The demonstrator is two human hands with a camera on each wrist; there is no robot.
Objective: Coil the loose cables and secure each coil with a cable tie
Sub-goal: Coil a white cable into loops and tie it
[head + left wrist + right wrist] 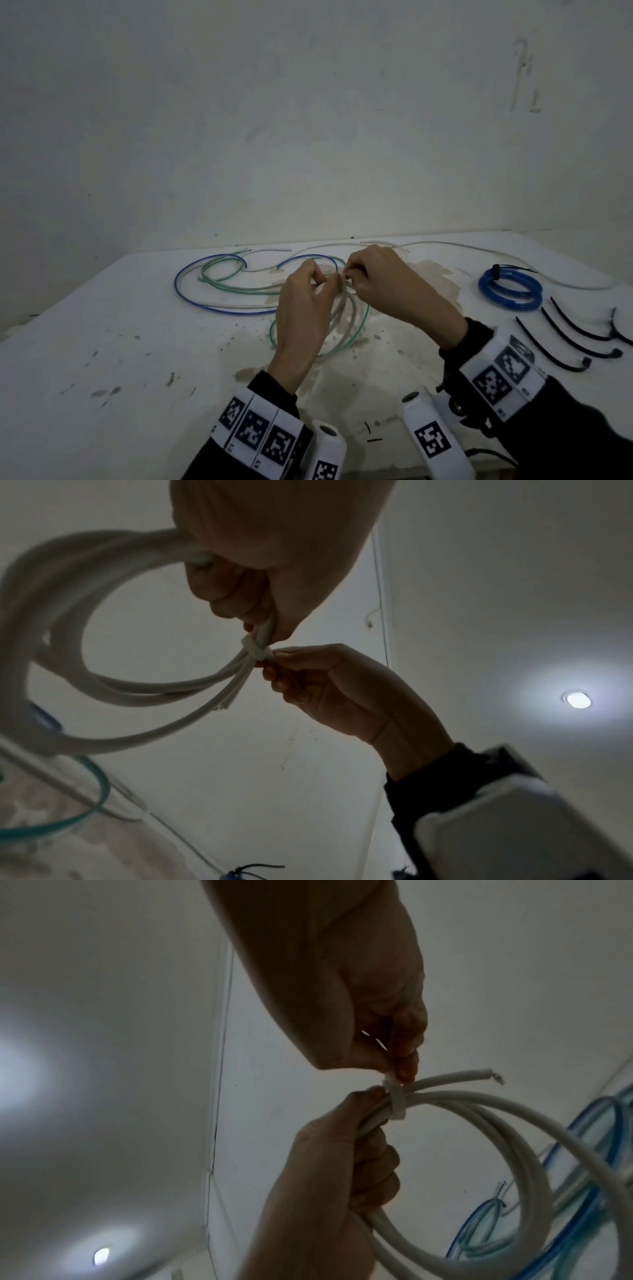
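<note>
A: Where is the cable being worked on?

B: The white coil (507, 1150) is held up in the air over the middle of the counter (102, 359). The left hand (303, 315) is clenched round the bundled strands just beside the white cable tie (498, 1103), and the right hand (387, 284) pinches the tie's tail between thumb and fingertips.

A: How will that coil handle?

B: My guess is light but springy. The loops keep a round shape by themselves, and a cut end (596, 1079) sticks out straight past the tie, so the sheath looks fairly stiff. It would likely spring open if the grip slackened before the tie bites. Best held where it is now, right next to the tie, with all strands squeezed together. The tie is thin and smooth, so a firm pinch close to its head seems wise.

A: What else is on the counter?

B: A blue coil (510, 289) already tied in black lies toward the right edge, with loose black ties (565, 342) just in front of it. Blue (191, 298), green (356, 332) and white cables lie loose toward the far edge.

A: Any brand or writing?

B: None readable on cables or ties; the wrist bands (500, 377) carry only black-and-white square markers, and the small print under them is too small to tell
</note>
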